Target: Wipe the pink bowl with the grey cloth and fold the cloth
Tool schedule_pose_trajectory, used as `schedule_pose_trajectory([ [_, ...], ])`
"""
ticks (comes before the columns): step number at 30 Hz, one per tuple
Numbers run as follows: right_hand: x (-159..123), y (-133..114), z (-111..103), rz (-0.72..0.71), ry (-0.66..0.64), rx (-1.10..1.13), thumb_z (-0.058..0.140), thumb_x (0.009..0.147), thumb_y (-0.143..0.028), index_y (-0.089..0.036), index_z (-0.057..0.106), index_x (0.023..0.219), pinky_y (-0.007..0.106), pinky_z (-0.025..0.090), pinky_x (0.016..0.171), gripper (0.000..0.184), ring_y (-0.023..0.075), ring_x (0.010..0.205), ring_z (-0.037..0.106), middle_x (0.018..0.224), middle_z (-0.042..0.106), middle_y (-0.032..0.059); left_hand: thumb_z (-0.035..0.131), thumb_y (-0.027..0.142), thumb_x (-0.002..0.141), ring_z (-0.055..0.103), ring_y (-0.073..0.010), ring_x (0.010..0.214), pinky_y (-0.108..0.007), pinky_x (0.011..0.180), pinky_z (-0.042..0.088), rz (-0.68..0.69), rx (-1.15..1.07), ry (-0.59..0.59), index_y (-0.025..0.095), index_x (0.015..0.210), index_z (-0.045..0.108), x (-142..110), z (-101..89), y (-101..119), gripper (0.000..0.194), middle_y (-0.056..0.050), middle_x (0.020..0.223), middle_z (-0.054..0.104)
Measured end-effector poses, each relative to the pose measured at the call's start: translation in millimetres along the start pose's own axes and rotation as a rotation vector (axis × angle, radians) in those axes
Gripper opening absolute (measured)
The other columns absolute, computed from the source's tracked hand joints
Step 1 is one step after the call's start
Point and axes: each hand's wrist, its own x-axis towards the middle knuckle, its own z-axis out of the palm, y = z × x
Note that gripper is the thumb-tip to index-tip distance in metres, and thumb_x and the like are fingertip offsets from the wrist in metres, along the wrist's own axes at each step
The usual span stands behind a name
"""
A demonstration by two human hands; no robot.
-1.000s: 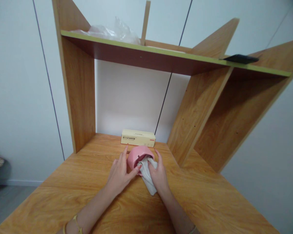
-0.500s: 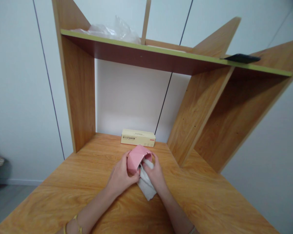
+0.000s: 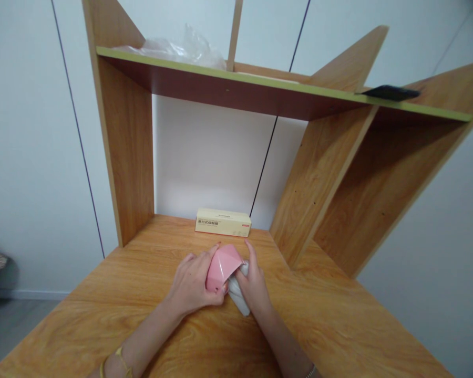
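A pink faceted bowl-like container is tilted above the desk, its opening facing down and to the right. My left hand is closed around its left side, with the thumb near the lower rim. A white cloth is bunched at the opening and hangs below it. My right hand grips the cloth and presses it at the opening, index finger stretched upward. The fingertips inside the container are hidden.
Behind the hands, a cream cardboard box stands on the wooden desk. Overhead runs a shelf with a clear plastic bag and a flat dark object. An upright wooden divider stands to the right.
The pink container has tipped further, so its inside no longer shows. My left hand has turned with it, and less of the cloth hangs out.
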Motion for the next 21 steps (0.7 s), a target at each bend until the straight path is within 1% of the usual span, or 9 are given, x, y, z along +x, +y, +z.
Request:
schedule_pose_trajectory([
  [3,1,0,1,0.041,0.035,0.119,0.046,0.077,-0.030,-0.017,0.024,0.134,0.028,0.044,0.063,0.063,0.0171,0.063,0.057,0.071,0.061,0.0003,0.051,0.038,0.072,0.055,-0.0257,0.094,-0.037,0.080,0.039,-0.101,-0.063,-0.013,0.017,0.134,0.023,1,1.8,1,0.071,-0.012,0.117,0.053],
  [5,2,0,2,0.042,0.099,0.180,0.047,0.076,-0.031,-0.017,0.029,0.131,0.030,0.044,0.072,0.059,0.0189,0.078,0.059,0.089,0.063,0.0051,0.050,0.040,0.075,0.050,-0.0266,0.103,-0.040,0.085,0.038,-0.176,-0.131,0.019,0.017,0.136,0.017,1,4.9,1,0.073,-0.013,0.121,0.049],
  [8,3,0,6,0.031,0.186,0.243,0.047,0.076,-0.033,-0.018,0.035,0.127,0.032,0.039,0.087,0.055,0.0202,0.104,0.051,0.115,0.054,0.0094,0.054,0.042,0.075,0.044,-0.0278,0.113,-0.040,0.091,0.036,-0.242,-0.238,0.041,0.014,0.136,0.012,0,11.4,2,0.079,-0.016,0.127,0.041],
  [10,3,1,10,0.031,0.184,0.272,0.046,0.077,-0.031,-0.018,0.035,0.127,0.032,0.036,0.091,0.053,0.0192,0.110,0.047,0.120,0.050,0.0098,0.053,0.041,0.076,0.040,-0.0268,0.117,-0.039,0.094,0.035,-0.270,-0.299,0.018,0.014,0.136,0.012,-2,15.1,2,0.078,-0.016,0.132,0.037],
  [13,2,1,13,0.049,0.125,0.268,0.045,0.077,-0.030,-0.016,0.034,0.126,0.030,0.040,0.086,0.053,0.0191,0.105,0.051,0.116,0.054,0.0106,0.050,0.035,0.079,0.040,-0.0238,0.118,-0.036,0.095,0.034,-0.293,-0.332,-0.001,0.016,0.135,0.013,-3,16.4,2,0.070,-0.014,0.133,0.036],
  [15,2,0,11,0.073,0.099,0.207,0.049,0.074,-0.031,-0.015,0.035,0.126,0.030,0.043,0.079,0.056,0.0204,0.096,0.056,0.109,0.058,0.0109,0.051,0.032,0.076,0.041,-0.0239,0.116,-0.036,0.095,0.035,-0.273,-0.300,-0.016,0.016,0.133,0.016,-4,14.1,1,0.068,-0.014,0.131,0.038],
  [18,4,-2,2,0.107,0.072,0.046,0.053,0.071,-0.031,-0.014,0.032,0.129,0.028,0.045,0.062,0.064,0.0203,0.071,0.060,0.081,0.064,0.0055,0.055,0.030,0.071,0.046,-0.0260,0.111,-0.038,0.091,0.038,-0.203,-0.228,-0.095,0.019,0.131,0.024,-3,8.9,1,0.069,-0.012,0.126,0.045],
  [20,4,-4,-5,0.116,0.054,-0.081,0.052,0.072,-0.032,-0.014,0.028,0.132,0.026,0.041,0.052,0.067,0.0188,0.055,0.057,0.060,0.058,-0.0016,0.057,0.031,0.069,0.050,-0.0267,0.105,-0.039,0.088,0.040,-0.190,-0.195,-0.143,0.020,0.131,0.026,-2,6.6,3,0.070,-0.011,0.121,0.049],
  [21,4,-6,-9,0.113,0.054,-0.140,0.052,0.072,-0.033,-0.015,0.027,0.133,0.025,0.039,0.049,0.068,0.0184,0.051,0.055,0.055,0.055,-0.0036,0.057,0.031,0.068,0.051,-0.0270,0.104,-0.039,0.087,0.041,-0.204,-0.189,-0.149,0.020,0.130,0.027,-2,6.1,5,0.070,-0.011,0.120,0.050],
])
